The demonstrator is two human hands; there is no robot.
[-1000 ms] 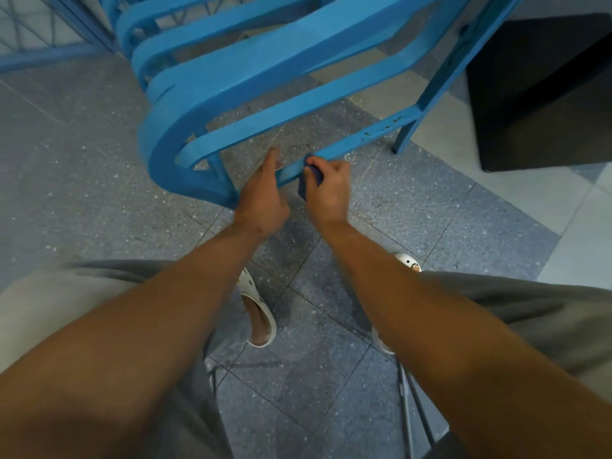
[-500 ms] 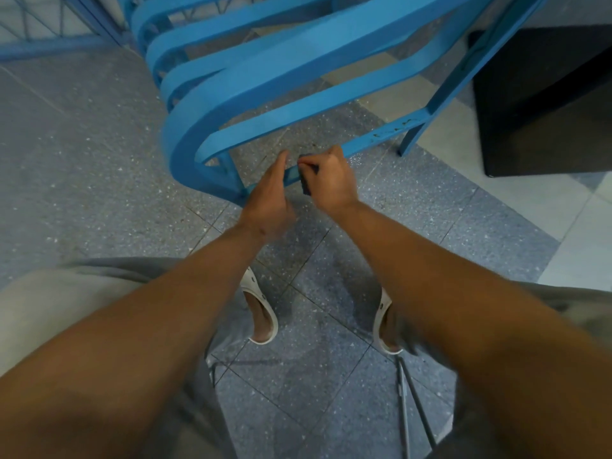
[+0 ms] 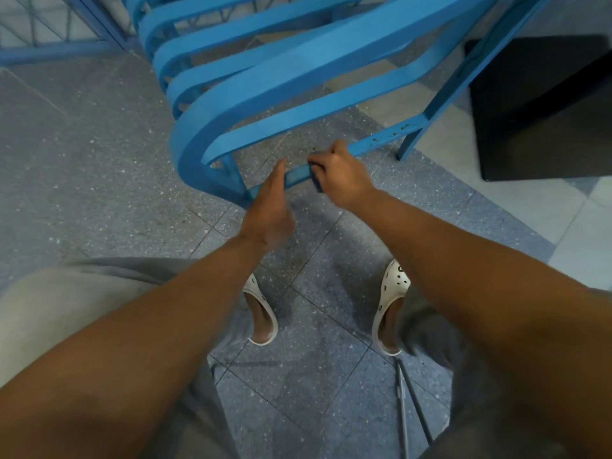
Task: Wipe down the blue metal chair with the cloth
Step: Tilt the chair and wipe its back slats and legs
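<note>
Your right hand (image 3: 341,178) curls over the low rail (image 3: 298,173) of the blue metal chair (image 3: 281,74), fingers gripping a dark blue cloth (image 3: 317,183) that is wrapped against the rail and mostly hidden under your palm. Just beside it on the same rail, your left hand (image 3: 270,207) lies with fingers straight and together, fingertips touching the metal. The chair stands on the grey speckled floor (image 3: 82,154), and your white clogs (image 3: 390,299) sit below the rail, nearer you.
</note>
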